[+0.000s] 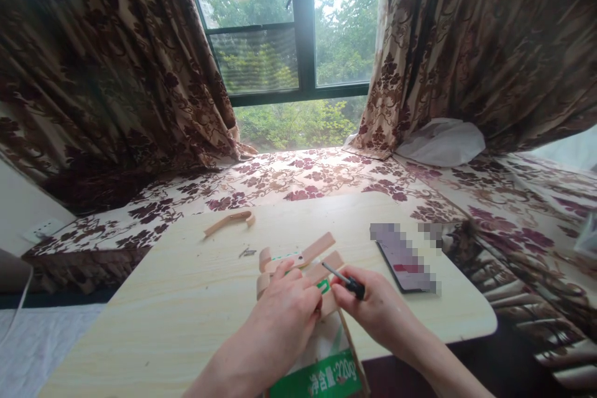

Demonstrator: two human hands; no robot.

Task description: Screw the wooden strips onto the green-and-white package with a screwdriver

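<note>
My right hand (368,298) is closed around a small screwdriver (352,285) with a black handle. Its thin metal shaft points up and left, over a tan strip (332,260). My left hand (286,305) has its fingers bent and presses down on the tan strips, which look like leather. A second tan strip (319,247) with a dark spot lies just behind it, curled at its left end. Under the strips is a green and white printed cardboard box (326,348). My left hand hides part of the strips and box.
Another curved tan strip (228,220) rests at the back left of the pale wooden table (153,298), near several small dark bits (248,253). A phone (403,264), partly blurred, lies to the right. Behind stand a flowered-cloth ledge (308,177), curtains and a window.
</note>
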